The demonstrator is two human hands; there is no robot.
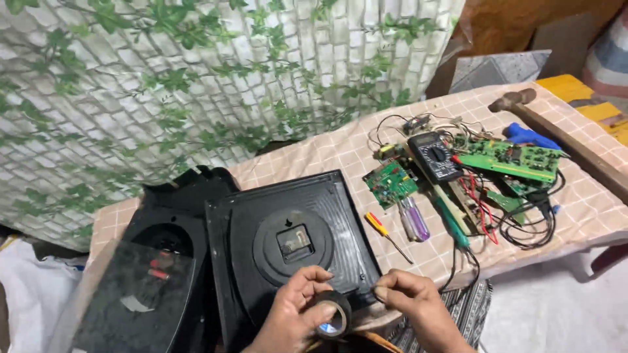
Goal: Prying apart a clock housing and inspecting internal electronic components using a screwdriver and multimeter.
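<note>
Head view looks down on your hands at the near edge of the table [314, 153]. Your left hand [294, 314] curls around a black roll of insulating tape [335, 315], fingers closed on its rim. Your right hand [409, 297], just beside it, has thumb and forefinger pressed together, seemingly on the tape's loose end, too small to tell for sure. Both hover over a square black plastic clock back [291, 245] with a round centre and a small movement box. Left of it lies a black moulded casing [154, 274]. Further right lie a yellow-and-red screwdriver [386, 234], a clear purple-handled screwdriver [413, 219], a black multimeter [433, 155] and green circuit boards [510, 158] among tangled wires.
</note>
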